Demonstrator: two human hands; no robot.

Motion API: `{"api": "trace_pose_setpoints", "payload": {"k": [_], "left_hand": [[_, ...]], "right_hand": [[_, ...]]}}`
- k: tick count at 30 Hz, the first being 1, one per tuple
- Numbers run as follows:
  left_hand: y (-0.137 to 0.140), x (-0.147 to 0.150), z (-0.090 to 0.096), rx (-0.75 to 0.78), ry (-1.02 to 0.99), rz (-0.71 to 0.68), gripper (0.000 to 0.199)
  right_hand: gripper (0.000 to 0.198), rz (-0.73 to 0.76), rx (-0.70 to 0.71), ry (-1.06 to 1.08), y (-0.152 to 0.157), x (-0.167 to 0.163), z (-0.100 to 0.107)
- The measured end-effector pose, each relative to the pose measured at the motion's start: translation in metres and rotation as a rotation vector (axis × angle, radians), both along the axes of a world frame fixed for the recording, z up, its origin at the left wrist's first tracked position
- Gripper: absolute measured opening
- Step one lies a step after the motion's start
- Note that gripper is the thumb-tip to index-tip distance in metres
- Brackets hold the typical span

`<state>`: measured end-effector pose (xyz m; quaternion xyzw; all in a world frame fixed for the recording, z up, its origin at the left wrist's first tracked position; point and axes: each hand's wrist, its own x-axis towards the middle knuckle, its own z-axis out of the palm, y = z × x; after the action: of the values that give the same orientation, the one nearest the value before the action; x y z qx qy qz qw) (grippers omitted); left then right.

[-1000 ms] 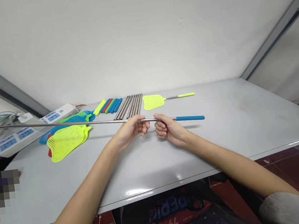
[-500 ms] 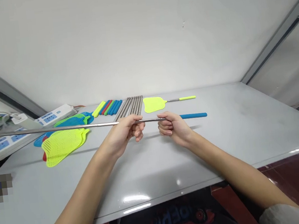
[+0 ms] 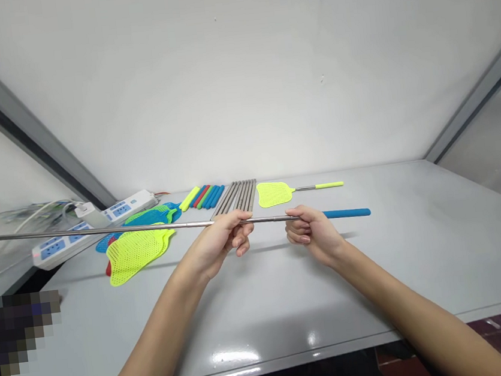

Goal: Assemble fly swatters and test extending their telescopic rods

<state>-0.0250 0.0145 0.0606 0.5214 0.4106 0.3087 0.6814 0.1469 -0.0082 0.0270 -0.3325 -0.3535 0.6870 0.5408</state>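
Observation:
A long telescopic metal rod (image 3: 159, 226) with a blue handle (image 3: 347, 213) lies level across the view, above the table. My left hand (image 3: 227, 239) pinches its thin metal section between thumb and fingers, the lower fingers loosely curled. To the right, my right hand (image 3: 312, 229) is closed around the rod beside the handle. A short bare stretch of metal shows between the hands. The rod's left end runs out of view. Yellow fly swatter heads (image 3: 136, 255) lie at the left, partly behind the rod.
Along the back lie coloured grip sleeves (image 3: 204, 197), several metal rods (image 3: 240, 196), and a fly swatter with a yellow head (image 3: 275, 193). Blue and green swatter heads (image 3: 156, 215) and white power strips (image 3: 64, 245) are at the left. A white wall (image 3: 239, 92) stands behind the table (image 3: 264, 307).
The view has tilted up and turned left, so the table items appear lower and further right. The gap between my hands is slightly wider. Both hands keep their hold on the rod.

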Motion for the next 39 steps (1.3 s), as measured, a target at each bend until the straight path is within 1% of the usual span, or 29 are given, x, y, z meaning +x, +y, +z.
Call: {"api": "trace_pose_setpoints", "payload": {"k": [5, 11, 17, 22, 27, 33, 39], "left_hand": [[0.0, -0.003, 0.001, 0.015, -0.019, -0.026, 0.032], [0.001, -0.006, 0.0, -0.005, -0.047, 0.002, 0.028], [0.001, -0.01, 0.001, -0.005, -0.041, 0.019, 0.029], [0.003, -0.014, 0.001, -0.018, -0.075, 0.04, 0.027], [0.004, -0.016, 0.001, -0.014, -0.055, 0.038, 0.028], [0.005, -0.022, 0.001, 0.004, -0.049, 0.041, 0.029], [0.008, -0.028, 0.0, 0.01, -0.074, 0.057, 0.027]], "right_hand": [[0.034, -0.011, 0.006, -0.005, 0.001, 0.002, -0.001], [0.034, -0.039, -0.01, -0.007, 0.001, 0.005, -0.002], [0.034, -0.103, -0.014, -0.012, 0.002, 0.008, -0.002], [0.034, -0.141, -0.021, -0.002, 0.004, 0.011, -0.003], [0.033, -0.189, -0.021, 0.001, 0.005, 0.012, -0.006], [0.038, -0.244, 0.019, 0.006, 0.009, 0.016, -0.009], [0.037, -0.273, 0.027, -0.021, 0.01, 0.019, -0.009]]}}
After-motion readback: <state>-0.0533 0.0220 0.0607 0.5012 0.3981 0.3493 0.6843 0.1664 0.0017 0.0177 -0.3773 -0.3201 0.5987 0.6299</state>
